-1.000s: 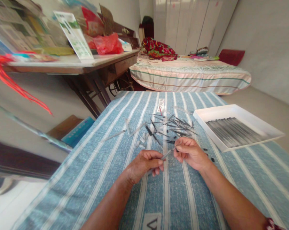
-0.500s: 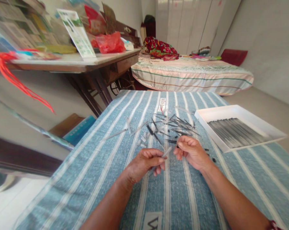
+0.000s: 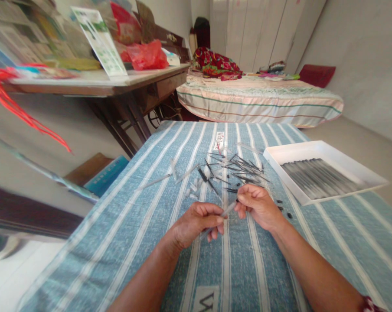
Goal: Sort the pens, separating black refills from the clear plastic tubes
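Note:
My left hand [image 3: 202, 223] is closed on a translucent grey pen barrel [image 3: 229, 209], which slants up to the right. Thumb and fingers of my right hand [image 3: 255, 203] pinch a small black plug [image 3: 237, 200] at the barrel's upper end; whether it sits inside the barrel I cannot tell. Beyond my hands lies a loose pile of thin black pen refills [image 3: 246, 167]. To its left are short clear caps [image 3: 193, 189] and several clear tubes [image 3: 155, 181]. More small black plugs [image 3: 289, 215] lie right of my right wrist.
A white box [image 3: 300, 184] at the right holds a row of grey pens [image 3: 322, 177]. The blue striped cloth [image 3: 134, 260] covers the table. A desk [image 3: 140, 82] with a red bag [image 3: 148, 55] stands at the left, a bed [image 3: 261, 99] behind.
My right hand has moved slightly left, bringing the black plug to the end of the pen barrel. The gap between them has closed. My left hand keeps its hold.

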Tool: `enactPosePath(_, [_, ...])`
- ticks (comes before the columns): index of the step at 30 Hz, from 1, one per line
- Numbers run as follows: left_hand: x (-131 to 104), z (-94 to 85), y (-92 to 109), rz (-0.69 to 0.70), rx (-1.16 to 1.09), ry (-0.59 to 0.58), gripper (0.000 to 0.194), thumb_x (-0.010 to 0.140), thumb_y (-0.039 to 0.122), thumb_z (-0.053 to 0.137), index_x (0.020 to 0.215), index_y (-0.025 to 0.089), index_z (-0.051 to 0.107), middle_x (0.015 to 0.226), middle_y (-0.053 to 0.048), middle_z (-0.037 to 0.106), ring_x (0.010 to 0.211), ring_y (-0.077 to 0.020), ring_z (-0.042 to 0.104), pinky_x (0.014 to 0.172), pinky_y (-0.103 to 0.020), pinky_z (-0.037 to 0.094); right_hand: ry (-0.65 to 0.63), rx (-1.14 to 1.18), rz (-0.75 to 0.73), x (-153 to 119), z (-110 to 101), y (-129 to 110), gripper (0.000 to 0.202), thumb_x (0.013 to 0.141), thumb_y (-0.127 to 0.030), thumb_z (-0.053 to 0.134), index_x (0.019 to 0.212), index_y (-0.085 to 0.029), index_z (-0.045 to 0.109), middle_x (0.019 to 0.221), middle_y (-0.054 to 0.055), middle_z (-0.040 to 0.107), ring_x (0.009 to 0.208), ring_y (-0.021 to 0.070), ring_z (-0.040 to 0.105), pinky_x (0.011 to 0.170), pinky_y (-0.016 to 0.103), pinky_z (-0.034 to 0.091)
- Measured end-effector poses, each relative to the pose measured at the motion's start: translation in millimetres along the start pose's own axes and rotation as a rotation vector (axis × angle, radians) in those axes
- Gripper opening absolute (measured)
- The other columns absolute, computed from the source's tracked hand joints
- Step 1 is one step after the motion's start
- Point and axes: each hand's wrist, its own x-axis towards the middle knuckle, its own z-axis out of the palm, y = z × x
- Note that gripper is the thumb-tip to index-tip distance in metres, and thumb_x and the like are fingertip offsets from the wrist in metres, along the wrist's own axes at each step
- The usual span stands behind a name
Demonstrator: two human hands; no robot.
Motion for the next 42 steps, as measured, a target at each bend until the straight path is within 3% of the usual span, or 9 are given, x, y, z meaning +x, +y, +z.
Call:
enactPosePath(32, [-0.9,2.3,2.2,-0.066,-0.071,-0.016,0.017,0.072,0.027,0.061,0.071,0.010,0.059,0.057,-0.002,0.062,0.034,-0.0061,0.049,0.030,-0.015,0.033,-0.002,-0.172,0.010,2.4,-1.6,9.3,0.019,0.070,-0.028,0.068,0.073,-0.013,0.056,0.054,0.001,0.065,0.037,0.0094,0.055,0.037,0.018,0.044])
enactPosePath(42, [-3.2,2.5,4.7,-0.070,-0.075,-0.029,0.016,0.073,0.026,0.060,0.071,0.010,0.058,0.055,-0.002,0.062,0.033,-0.0058,0.048,0.030,-0.015,0.034,-0.151,-0.184,0.053,-0.2,-14.4,-0.7,0.021,0.070,-0.025,0.068,0.085,-0.014,0.059,0.063,0.003,0.068,0.045,0.0119,0.060,0.043,0.022,0.048])
